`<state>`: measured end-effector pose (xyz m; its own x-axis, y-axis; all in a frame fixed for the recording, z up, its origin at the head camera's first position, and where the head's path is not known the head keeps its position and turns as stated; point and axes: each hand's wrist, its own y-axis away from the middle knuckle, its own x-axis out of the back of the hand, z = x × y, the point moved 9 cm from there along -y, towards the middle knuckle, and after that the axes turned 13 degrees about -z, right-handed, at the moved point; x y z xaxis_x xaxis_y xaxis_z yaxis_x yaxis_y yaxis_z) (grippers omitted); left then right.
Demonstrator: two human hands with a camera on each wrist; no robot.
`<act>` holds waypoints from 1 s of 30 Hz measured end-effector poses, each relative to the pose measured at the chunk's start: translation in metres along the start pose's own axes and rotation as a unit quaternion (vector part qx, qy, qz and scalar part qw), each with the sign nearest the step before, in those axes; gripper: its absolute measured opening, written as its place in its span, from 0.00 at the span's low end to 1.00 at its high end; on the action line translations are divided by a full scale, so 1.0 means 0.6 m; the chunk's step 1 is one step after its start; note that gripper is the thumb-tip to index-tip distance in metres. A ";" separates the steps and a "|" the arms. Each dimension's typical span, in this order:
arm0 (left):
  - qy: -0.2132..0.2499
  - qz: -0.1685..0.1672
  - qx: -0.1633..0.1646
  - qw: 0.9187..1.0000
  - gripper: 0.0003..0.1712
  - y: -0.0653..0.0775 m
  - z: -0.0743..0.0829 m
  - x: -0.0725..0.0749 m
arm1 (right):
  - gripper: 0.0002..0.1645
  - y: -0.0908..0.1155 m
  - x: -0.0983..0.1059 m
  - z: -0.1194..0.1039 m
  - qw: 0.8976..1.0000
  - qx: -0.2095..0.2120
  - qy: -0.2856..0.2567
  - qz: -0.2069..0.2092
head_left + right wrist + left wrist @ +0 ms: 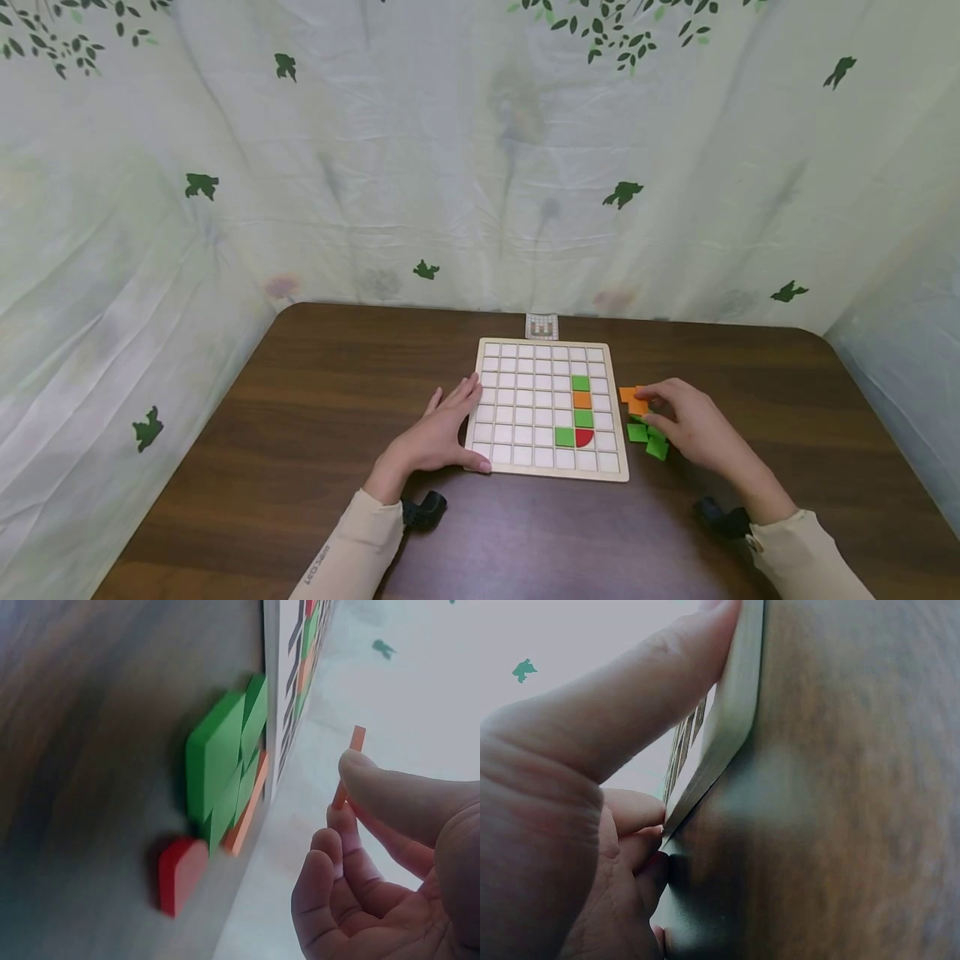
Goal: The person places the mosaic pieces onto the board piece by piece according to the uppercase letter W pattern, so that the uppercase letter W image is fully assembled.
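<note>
A white-squared board [522,414] with a pale wooden rim lies on the table. My left hand [438,429] rests at its left side, fingers extended against the edge and thumb on the near corner. In the right wrist view, my right hand [382,855] pinches a thin orange tile [360,739] between thumb and fingers, above the table. Beside the board lie several loose green tiles [656,447], another orange tile [247,806] and a red piece with a rounded side [182,877]; my right hand hides that red piece in the head view.
On the board sit several green tiles [564,437], an orange tile [582,400] and a red rounded piece [583,438]. A small patterned card [542,327] lies behind the board. The brown table [360,375] ends at a printed curtain [465,167].
</note>
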<state>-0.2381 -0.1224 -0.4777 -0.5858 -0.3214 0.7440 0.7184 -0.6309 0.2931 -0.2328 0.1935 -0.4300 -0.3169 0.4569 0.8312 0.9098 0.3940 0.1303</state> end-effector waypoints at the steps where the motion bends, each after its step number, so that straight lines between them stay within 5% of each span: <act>1: 0.000 0.000 0.000 1.000 0.71 0.000 0.000 0.000 | 0.20 -0.002 -0.002 -0.004 1.000 0.003 -0.003 -0.001; 30: 0.006 0.000 0.000 1.000 0.71 -0.001 0.000 0.001 | 0.16 -0.032 -0.057 -0.087 0.997 0.069 -0.013 -0.031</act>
<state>-0.2388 -0.1223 -0.4777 -0.5911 -0.3301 0.7360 0.7179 -0.6314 0.2933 -0.2258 0.1289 -0.4326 -0.3800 0.4472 0.8097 0.8430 0.5278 0.1041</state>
